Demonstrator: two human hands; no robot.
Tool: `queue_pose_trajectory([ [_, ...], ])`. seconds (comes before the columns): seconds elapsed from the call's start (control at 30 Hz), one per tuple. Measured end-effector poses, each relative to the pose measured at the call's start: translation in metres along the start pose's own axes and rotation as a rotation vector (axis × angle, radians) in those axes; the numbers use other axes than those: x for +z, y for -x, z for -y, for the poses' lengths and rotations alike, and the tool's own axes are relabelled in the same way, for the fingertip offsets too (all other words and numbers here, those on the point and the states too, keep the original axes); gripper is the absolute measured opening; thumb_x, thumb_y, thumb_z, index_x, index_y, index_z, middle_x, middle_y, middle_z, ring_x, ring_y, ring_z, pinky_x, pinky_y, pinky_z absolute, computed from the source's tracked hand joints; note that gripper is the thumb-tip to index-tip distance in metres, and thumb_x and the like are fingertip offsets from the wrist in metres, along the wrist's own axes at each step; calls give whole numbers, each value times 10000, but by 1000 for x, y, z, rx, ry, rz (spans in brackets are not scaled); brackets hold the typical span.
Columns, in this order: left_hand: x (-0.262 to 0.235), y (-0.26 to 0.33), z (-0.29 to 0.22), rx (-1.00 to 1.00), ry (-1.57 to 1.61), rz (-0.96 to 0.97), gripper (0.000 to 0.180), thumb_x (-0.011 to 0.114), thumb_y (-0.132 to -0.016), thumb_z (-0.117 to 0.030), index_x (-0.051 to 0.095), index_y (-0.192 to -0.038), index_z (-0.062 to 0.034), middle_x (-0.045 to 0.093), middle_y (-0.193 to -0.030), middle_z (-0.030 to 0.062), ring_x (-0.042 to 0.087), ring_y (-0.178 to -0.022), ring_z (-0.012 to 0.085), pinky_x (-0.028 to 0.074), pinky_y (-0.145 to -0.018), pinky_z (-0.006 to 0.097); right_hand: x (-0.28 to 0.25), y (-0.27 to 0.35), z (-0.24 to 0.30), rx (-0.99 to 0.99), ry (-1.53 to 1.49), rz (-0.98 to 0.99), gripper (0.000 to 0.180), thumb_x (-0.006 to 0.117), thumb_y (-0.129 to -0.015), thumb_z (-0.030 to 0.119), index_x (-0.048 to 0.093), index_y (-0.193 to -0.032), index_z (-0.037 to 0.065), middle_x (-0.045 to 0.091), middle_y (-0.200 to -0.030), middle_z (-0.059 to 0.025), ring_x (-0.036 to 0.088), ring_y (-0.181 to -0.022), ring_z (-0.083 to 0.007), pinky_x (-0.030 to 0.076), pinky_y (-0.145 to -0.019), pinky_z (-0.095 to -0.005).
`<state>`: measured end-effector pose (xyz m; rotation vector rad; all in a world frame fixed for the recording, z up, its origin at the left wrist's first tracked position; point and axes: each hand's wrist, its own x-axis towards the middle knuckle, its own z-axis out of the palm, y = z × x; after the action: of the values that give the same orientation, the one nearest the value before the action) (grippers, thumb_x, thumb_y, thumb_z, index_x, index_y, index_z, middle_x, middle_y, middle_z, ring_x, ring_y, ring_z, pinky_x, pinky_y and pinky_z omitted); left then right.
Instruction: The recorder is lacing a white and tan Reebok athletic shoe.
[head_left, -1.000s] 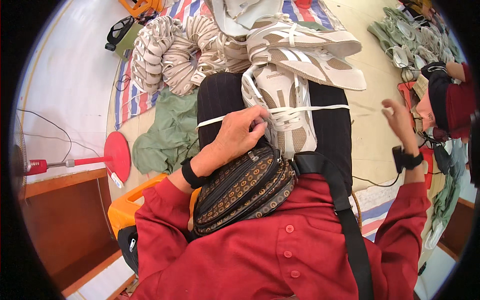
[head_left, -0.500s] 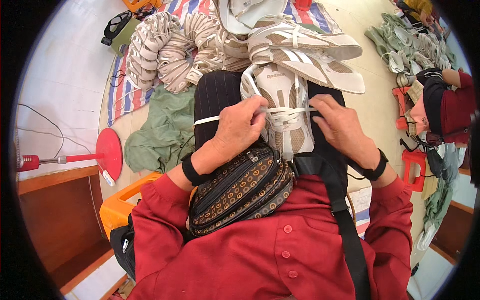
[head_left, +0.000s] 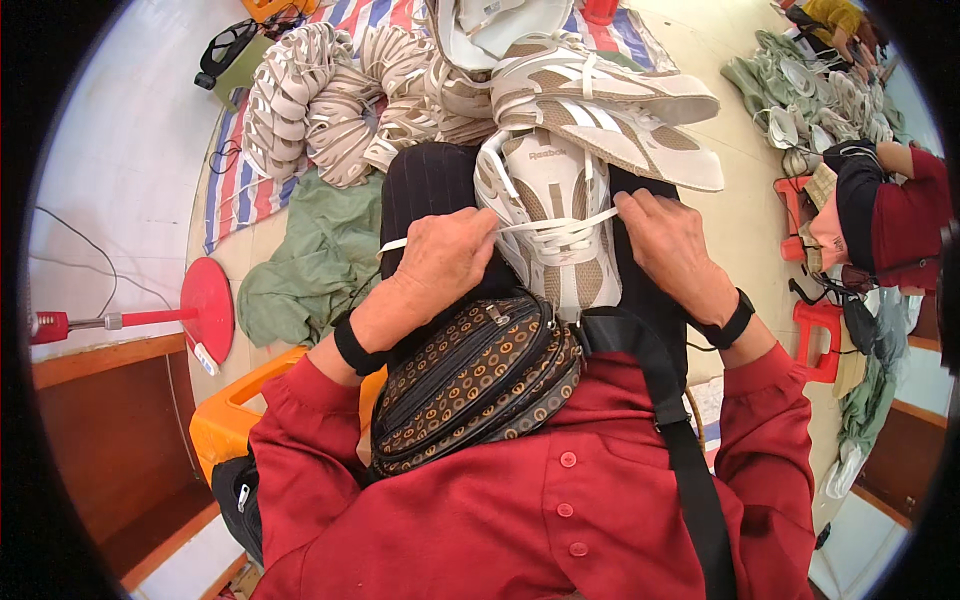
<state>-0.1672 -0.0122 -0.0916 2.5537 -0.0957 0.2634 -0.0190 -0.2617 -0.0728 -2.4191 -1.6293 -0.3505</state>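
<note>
A beige and white shoe upper point(head_left: 545, 178) lies between my thighs, its tongue at the far end. White shoelace point(head_left: 562, 232) crosses over its front eyelets. My left hand point(head_left: 445, 250) is closed on one lace end at the upper's left side, and the loose tail sticks out past the hand. At the right side my right hand point(head_left: 672, 245) pinches the other lace end. Between the two hands the lace runs taut. Just beyond, more shoe uppers point(head_left: 620, 125) are stacked, resting against the held one. A brown patterned waist bag point(head_left: 480, 385) sits at my lap.
Rows of nested shoe uppers point(head_left: 290, 100) lie on a striped sheet point(head_left: 232, 195) at the far left. Green cloth point(head_left: 315, 260) is heaped beside my left leg. An orange stool point(head_left: 225, 410) and a red round base point(head_left: 207, 312) stand left. On the right, another person's red sleeve point(head_left: 915, 215) shows.
Both hands have closed in on the lace ends; the right fingers, spread before, now pinch. The lace has been drawn straighter across the upper. The whole view has shifted slightly.
</note>
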Motion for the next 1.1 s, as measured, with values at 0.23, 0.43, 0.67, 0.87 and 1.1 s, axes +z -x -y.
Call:
queue_pose_trajectory([
  [0.23,-13,0,9,-87,1,22,81,613,-842,-94,548,-859,-50,612,-730,156,607,-708,376,468,-597,432,4,-3,-9,68,32,36,232,591,-739,14,572,-965,60,590,-773,-86,631,-714,-273,504,-626,-382],
  [0.43,-28,6,9,-89,-122,61,60,595,-853,-99,549,-874,-65,627,-746,156,610,-712,384,464,-600,445,2,-9,-18,57,55,-77,200,591,-760,-2,638,-937,77,659,-806,-117,645,-777,-324,504,-671,-406],
  [0.67,-34,14,21,-175,24,85,50,596,-856,-101,586,-860,-51,601,-696,132,588,-635,305,447,-577,393,4,-8,-24,60,18,-150,185,584,-802,9,651,-971,44,662,-874,-167,631,-859,-361,497,-721,-430],
  [0.87,-59,19,26,-283,226,123,79,631,-843,-105,612,-862,-30,513,-626,65,490,-584,128,405,-554,292,-1,11,-28,215,-43,-51,162,549,-836,27,630,-977,38,649,-887,-182,635,-847,-376,507,-699,-443],
  [1.1,-67,23,27,-185,27,65,122,648,-811,-116,576,-840,-22,552,-687,111,552,-611,240,435,-574,342,-6,46,-55,393,76,44,170,503,-862,29,572,-1018,36,638,-909,-173,634,-797,-370,510,-656,-445],
])
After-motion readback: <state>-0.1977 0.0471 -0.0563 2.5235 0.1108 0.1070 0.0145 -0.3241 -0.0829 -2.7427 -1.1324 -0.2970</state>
